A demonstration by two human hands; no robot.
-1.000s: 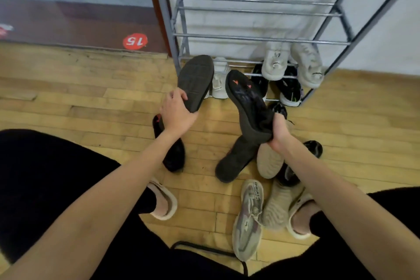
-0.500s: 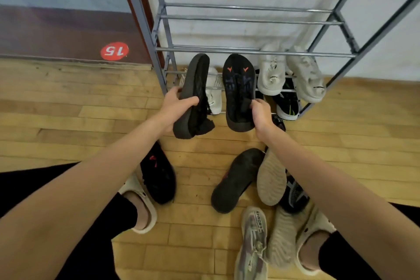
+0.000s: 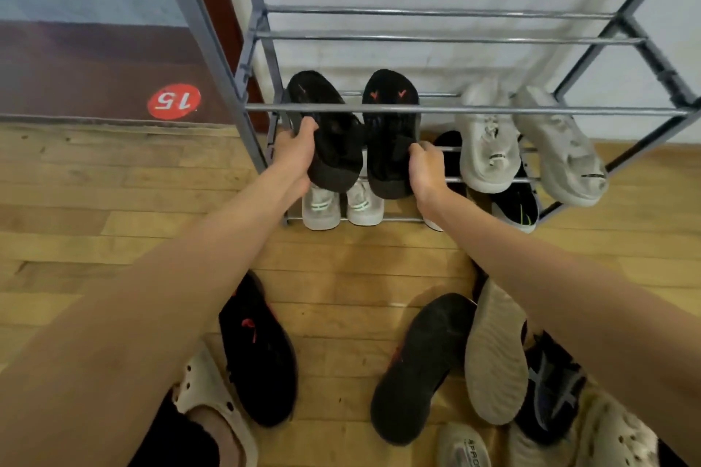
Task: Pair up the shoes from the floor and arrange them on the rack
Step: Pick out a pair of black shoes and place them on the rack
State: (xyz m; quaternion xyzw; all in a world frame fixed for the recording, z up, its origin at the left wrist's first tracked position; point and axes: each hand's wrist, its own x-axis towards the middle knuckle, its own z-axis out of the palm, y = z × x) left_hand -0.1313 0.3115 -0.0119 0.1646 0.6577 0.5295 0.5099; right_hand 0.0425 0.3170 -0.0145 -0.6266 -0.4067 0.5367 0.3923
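Two black shoes are being held against the metal rack [image 3: 212,49], soles up, toes pushed in under a crossbar at the second tier from the bottom. The left black shoe [image 3: 330,133] is gripped at its side by the left hand [image 3: 297,155], fingers curled over the edge. The right black shoe [image 3: 390,125], with small red marks showing near its toe, is pinched at the heel end by the right hand [image 3: 426,167], fingers curled onto it. The two shoes are set side by side, nearly touching.

To their right on the same tier, a pair of pale grey sneakers [image 3: 489,140] is seen, toes angled down and outward. On the bottom tier, a white pair [image 3: 341,203] is parked just beneath the held shoes, and a black pair with green marks [image 3: 516,207] is tucked under the grey ones.

Down on the wooden floor [image 3: 95,201], more footwear is scattered: a black shoe with a red logo [image 3: 261,349] beside the left foot, a dark shoe turned sole up [image 3: 421,364], a beige sole [image 3: 497,353] leaning against it, and a dark sneaker [image 3: 550,387] partly covered. A red sticker reading 15 [image 3: 173,101] is fixed on the wall base at left.
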